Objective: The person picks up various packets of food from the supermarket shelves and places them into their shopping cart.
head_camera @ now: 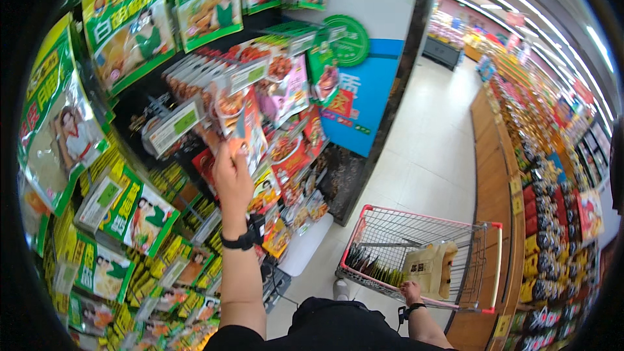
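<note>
My left hand [234, 170] is raised to the hanging display and grips the lower part of an orange and white snack packet [251, 129] between thumb and fingers. Above it, a row of similar packets hangs on a hook behind a price tag [247, 75]. Down at the right, my right hand [412, 292] rests at the side rim of a metal shopping cart [363, 248], its fingers near the edge. Inside the cart stand a brown paper bag [424, 265] and a row of dark and green packets [373, 268].
Green and yellow food packets [129, 34] hang on hooks at the left. A blue and white panel [363, 102] edges the display. The tiled aisle [409, 156] runs ahead, with a wood-sided shelf [492, 180] of packaged goods along the right.
</note>
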Available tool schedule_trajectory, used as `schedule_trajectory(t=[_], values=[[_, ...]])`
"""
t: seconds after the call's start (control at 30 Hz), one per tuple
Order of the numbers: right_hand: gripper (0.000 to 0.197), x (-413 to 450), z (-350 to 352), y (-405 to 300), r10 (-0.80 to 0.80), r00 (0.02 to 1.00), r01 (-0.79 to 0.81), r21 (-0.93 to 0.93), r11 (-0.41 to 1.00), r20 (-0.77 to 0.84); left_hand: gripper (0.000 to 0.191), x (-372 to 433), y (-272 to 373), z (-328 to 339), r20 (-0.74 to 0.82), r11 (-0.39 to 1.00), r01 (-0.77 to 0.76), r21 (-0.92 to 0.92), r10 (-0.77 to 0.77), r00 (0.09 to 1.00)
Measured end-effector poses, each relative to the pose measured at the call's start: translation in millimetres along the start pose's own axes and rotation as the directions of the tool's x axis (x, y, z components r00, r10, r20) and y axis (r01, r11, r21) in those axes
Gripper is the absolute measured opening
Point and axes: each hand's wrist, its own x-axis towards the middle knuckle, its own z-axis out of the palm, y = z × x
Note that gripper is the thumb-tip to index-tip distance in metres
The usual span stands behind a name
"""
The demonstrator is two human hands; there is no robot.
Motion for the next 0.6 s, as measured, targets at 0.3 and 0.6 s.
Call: schedule_trajectory(t=[0.3,0.6], values=[[0.013,-49,43,8,-0.040,0.969,0.125,-0.339,0.932,0.246,0.032,-12,18,-1,0.161,0.774,0.247,-0.583,-0.187,0.969],[0.020,-82,88,-10,0.017,0.899,0.263,-0.570,0.779,0.438,0.022,-81,5,31,0.462,0.861,0.280,-0.425,-0.060,0.885]])
